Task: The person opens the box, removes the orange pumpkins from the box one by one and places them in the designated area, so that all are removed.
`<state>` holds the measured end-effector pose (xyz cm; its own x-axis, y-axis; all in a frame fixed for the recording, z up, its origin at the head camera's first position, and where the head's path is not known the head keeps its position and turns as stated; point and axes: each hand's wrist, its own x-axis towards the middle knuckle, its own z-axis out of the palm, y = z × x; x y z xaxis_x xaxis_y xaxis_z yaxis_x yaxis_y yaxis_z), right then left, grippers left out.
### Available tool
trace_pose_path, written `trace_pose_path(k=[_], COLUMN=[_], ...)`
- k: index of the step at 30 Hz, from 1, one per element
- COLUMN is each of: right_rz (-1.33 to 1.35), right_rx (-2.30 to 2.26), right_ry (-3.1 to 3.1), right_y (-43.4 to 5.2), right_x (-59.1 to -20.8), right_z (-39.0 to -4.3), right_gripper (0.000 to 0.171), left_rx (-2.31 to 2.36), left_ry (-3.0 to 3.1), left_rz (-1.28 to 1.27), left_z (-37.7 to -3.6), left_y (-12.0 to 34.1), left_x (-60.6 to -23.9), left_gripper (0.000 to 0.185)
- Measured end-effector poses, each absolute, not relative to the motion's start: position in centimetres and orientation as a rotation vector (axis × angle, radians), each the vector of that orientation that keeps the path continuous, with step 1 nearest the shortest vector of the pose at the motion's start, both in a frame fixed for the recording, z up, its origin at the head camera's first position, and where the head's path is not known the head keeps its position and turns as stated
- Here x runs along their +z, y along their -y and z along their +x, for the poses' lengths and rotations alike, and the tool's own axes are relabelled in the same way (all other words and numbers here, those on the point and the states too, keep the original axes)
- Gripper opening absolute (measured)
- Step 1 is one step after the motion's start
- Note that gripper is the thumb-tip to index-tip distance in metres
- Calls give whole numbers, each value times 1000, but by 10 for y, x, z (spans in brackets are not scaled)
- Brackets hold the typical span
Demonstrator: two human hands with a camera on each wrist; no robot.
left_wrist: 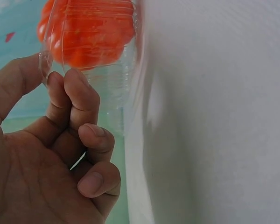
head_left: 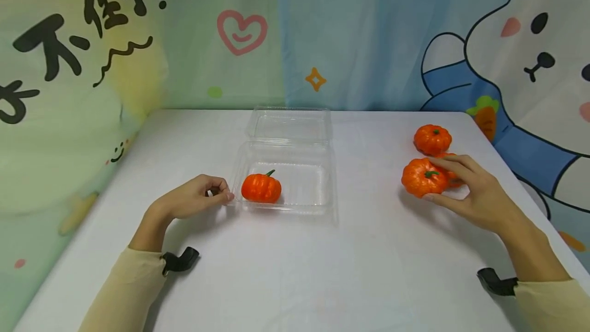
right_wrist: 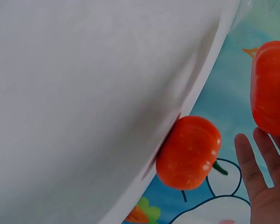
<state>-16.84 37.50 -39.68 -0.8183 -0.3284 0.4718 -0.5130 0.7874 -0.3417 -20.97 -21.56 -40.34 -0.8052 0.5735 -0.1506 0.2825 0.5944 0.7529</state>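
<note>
Container: clear plastic hinged clamshell box (head_left: 318, 204), lid laid open behind it, mid-table on the white table (head_left: 295, 270).
Contents: one small orange toy pumpkin with green stem (head_left: 261, 188), in the tray's left end.
Left hand (head_left: 195, 199): fingers curled, thumb and forefinger pinching the tray's left rim.
Right hand (head_left: 470, 191): thumb and fingers closed around a second orange toy pumpkin (head_left: 421, 177) at the table's right.
Nearby: a third orange pumpkin (head_left: 432, 139) behind; a fourth partly hidden under the fingers.
</note>
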Motion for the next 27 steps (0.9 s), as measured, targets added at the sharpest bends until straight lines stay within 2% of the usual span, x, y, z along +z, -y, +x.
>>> trace_pose_path(k=[18, 27], right_rz=[514, 418], right_rx=[650, 635], right_ry=[2782, 2854], right_y=[-408, -427], right_x=[-399, -400], right_z=[-149, -141], right_gripper=[74, 73], left_rx=[1072, 1081], left_ry=[-2437, -2429], left_rz=[699, 694], left_z=[-209, -206], left_y=[214, 211], left_x=[-402, -401], left_gripper=[20, 21])
